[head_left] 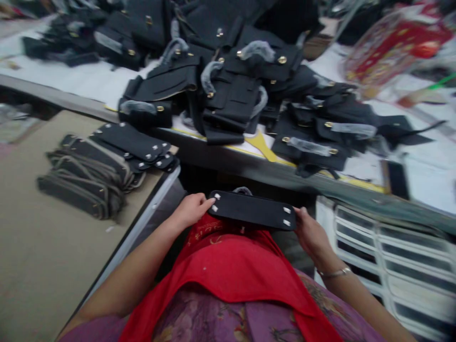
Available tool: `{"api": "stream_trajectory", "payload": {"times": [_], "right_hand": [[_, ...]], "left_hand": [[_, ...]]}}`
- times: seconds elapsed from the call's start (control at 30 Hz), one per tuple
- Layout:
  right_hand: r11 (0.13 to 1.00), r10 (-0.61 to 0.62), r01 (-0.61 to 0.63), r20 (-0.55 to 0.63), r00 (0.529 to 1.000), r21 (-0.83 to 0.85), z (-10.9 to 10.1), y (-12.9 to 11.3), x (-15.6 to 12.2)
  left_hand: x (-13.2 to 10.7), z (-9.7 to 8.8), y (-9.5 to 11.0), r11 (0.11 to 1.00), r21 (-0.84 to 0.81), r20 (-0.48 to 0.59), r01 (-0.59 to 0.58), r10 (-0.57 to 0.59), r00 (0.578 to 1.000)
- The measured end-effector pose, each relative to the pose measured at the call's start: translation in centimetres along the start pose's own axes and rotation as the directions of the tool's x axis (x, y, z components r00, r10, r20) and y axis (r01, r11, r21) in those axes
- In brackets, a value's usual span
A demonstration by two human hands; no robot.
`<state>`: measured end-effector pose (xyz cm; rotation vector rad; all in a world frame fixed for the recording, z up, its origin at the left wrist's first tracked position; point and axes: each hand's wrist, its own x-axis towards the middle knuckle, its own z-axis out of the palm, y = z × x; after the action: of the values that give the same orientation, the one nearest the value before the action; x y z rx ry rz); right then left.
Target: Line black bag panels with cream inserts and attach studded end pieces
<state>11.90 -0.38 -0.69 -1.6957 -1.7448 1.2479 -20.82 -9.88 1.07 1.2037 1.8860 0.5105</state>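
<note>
A flat black bag panel (254,211) with rounded ends is held level in front of the red apron (235,266). Pale metal tabs show in pairs near both of its ends. Behind its upper edge a bit of a clear-wrapped handle (242,191) peeks out. My left hand (194,209) pinches the left end, thumb on the face. At the right end my right hand (309,230) grips the edge, its fingers partly hidden behind the panel. Similar black panels (131,142) lie stacked to the left, beside a pile of brown-edged ones (85,178).
Across the white worktable (427,166) black bags (231,99) with plastic-wrapped handles and gold fittings are heaped. A yellow tool (261,146) lies at its front edge. The brown board (32,256) is at left; a white slatted crate (356,237) stands at right.
</note>
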Motion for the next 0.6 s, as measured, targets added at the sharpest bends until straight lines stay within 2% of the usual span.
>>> {"api": "stream_trajectory", "payload": {"times": [0.03, 0.1, 0.17, 0.23, 0.3, 0.4, 0.5, 0.6], "right_hand": [[0.996, 0.059, -0.059, -0.002, 0.998, 0.065, 0.2, 0.0, -0.3], [0.886, 0.245, -0.243, 0.044, 0.968, 0.394, 0.3, 0.2, -0.3], [0.786, 0.274, -0.245, 0.036, 0.961, 0.567, 0.0, 0.7, -0.3], [0.763, 0.252, -0.194, -0.007, 0.968, 0.617, -0.4, 1.2, -0.5], [0.801, 0.230, -0.154, -0.059, 0.971, 0.579, -0.7, 1.5, -1.1], [0.903, 0.157, -0.096, -0.113, 0.981, 0.419, -1.2, 1.6, -1.8], [0.959, 0.050, -0.027, -0.076, 0.996, 0.281, -1.7, 1.3, -2.2], [0.980, 0.000, 0.013, -0.062, 0.998, 0.199, -1.9, 1.1, -2.2]], "left_hand": [[-0.2, -0.1, 0.4, 0.987, 0.157, -0.027, -0.036, 0.041, 0.999], [0.0, -0.4, 1.0, 0.932, 0.358, -0.017, -0.049, 0.059, 0.998], [0.7, -0.5, 1.3, 0.893, 0.446, 0.027, -0.065, 0.059, 0.998], [1.4, -0.4, 1.4, 0.880, 0.466, 0.078, -0.090, 0.060, 0.995], [1.7, -0.3, 1.5, 0.890, 0.444, 0.113, -0.101, 0.056, 0.992], [1.6, -0.2, 1.7, 0.918, 0.395, 0.122, -0.038, -0.011, 0.993], [1.3, -0.1, 2.0, 0.931, 0.364, 0.123, 0.034, -0.084, 0.989], [1.1, 0.0, 2.2, 0.939, 0.339, 0.123, 0.053, -0.100, 0.987]]}}
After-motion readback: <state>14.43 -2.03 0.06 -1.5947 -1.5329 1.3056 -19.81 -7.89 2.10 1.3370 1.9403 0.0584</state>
